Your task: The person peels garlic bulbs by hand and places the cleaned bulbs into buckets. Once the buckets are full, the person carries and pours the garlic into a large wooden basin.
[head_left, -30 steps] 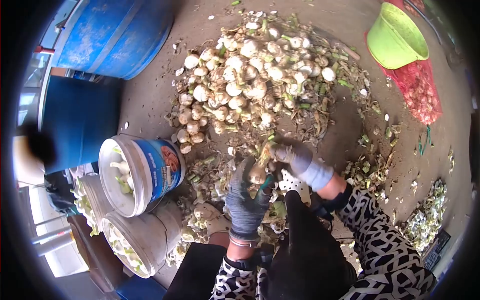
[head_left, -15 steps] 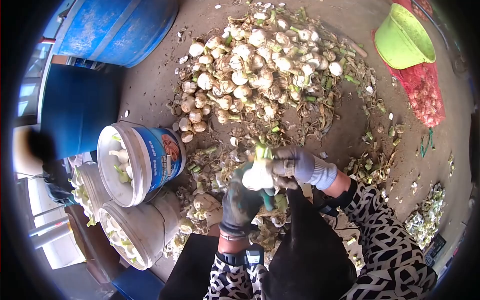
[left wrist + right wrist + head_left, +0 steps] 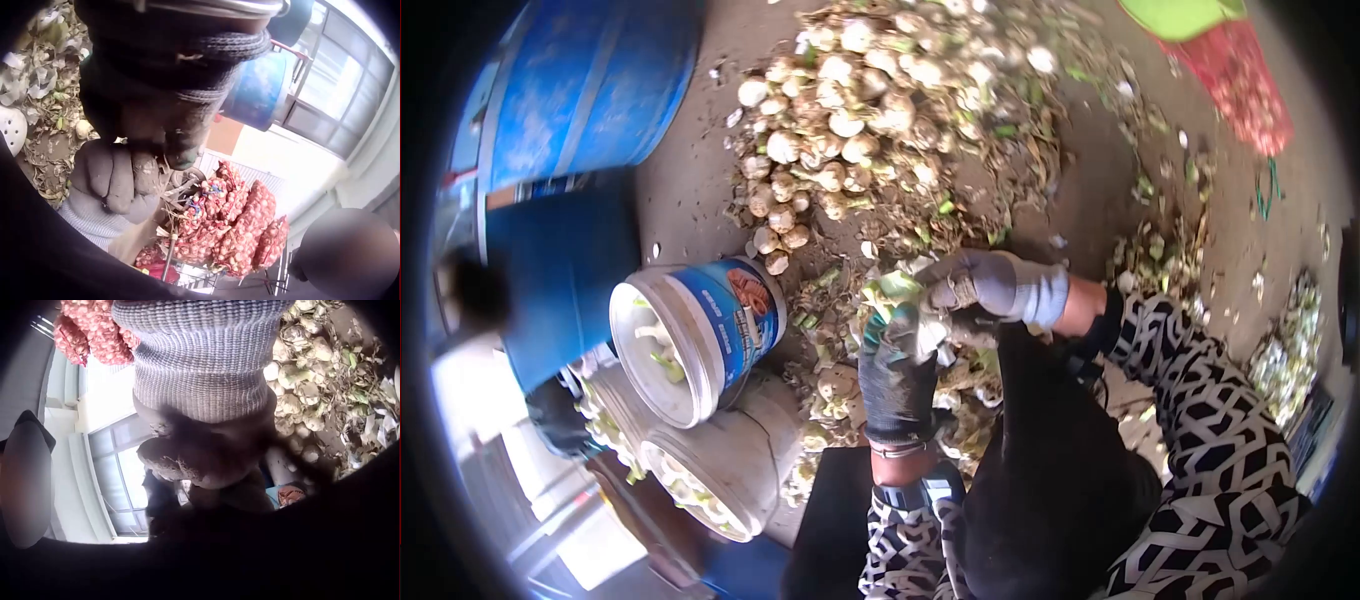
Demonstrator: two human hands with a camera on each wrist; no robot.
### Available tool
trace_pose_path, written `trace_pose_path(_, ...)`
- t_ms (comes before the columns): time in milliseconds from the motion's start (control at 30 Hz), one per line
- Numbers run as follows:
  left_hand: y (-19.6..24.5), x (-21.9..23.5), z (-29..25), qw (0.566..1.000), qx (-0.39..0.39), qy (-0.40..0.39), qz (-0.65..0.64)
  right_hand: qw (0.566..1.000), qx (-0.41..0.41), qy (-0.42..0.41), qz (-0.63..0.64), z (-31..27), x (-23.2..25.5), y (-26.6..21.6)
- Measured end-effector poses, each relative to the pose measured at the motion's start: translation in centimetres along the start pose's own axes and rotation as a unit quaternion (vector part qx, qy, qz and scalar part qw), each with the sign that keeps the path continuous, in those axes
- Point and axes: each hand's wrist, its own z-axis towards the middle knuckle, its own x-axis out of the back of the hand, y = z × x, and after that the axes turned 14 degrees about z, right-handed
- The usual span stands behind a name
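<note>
Both gloved hands meet in front of the body in the head view. The left hand, in a dark glove, has its fingers curled round a pale garlic bulb. From the right, the right hand, in a grey glove, pinches at the same bulb and its green-white skin. In the left wrist view the right glove shows curled fingers beside the dark left hand. The right hand is shadowed in the right wrist view, and the bulb is hidden there.
A heap of garlic lies on the floor ahead. White buckets holding peeled bulbs stand at the left, near blue barrels. Peelings litter the ground; a red net bag is at upper right.
The bulb went from brown-skinned to pale, and loosened skin now stands off it at the fingers. The head view has shifted, with the garlic heap higher in the picture.
</note>
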Motion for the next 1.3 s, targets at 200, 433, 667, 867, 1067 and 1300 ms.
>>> trace_pose_path(200,-1.6,-0.6,1.6,0.679,0.155,-0.025,-0.717,0.989,0.003,0.068,-0.128,-3.9,5.5,-1.4)
trace_pose_path(433,-3.0,1.3,3.9,0.547,0.207,0.014,-0.811,0.969,0.224,-0.033,-0.102,-12.3,4.4,-2.3)
trace_pose_path(667,-11.3,13.6,4.7,0.592,0.120,0.219,-0.766,0.620,-0.023,0.222,-0.752,-9.6,13.3,-0.6)
trace_pose_path(867,-13.1,4.6,0.9,0.703,0.233,0.005,-0.672,0.506,0.139,0.326,-0.787,7.0,11.4,-4.1)
trace_pose_path(1067,-4.5,-3.9,2.7,0.881,0.219,-0.061,-0.416,0.627,-0.114,0.356,-0.684,13.9,12.3,-6.5)
trace_pose_path(1300,-1.9,-6.7,4.4,0.997,-0.027,0.053,0.055,0.944,0.023,0.246,-0.221,3.6,7.5,-2.0)
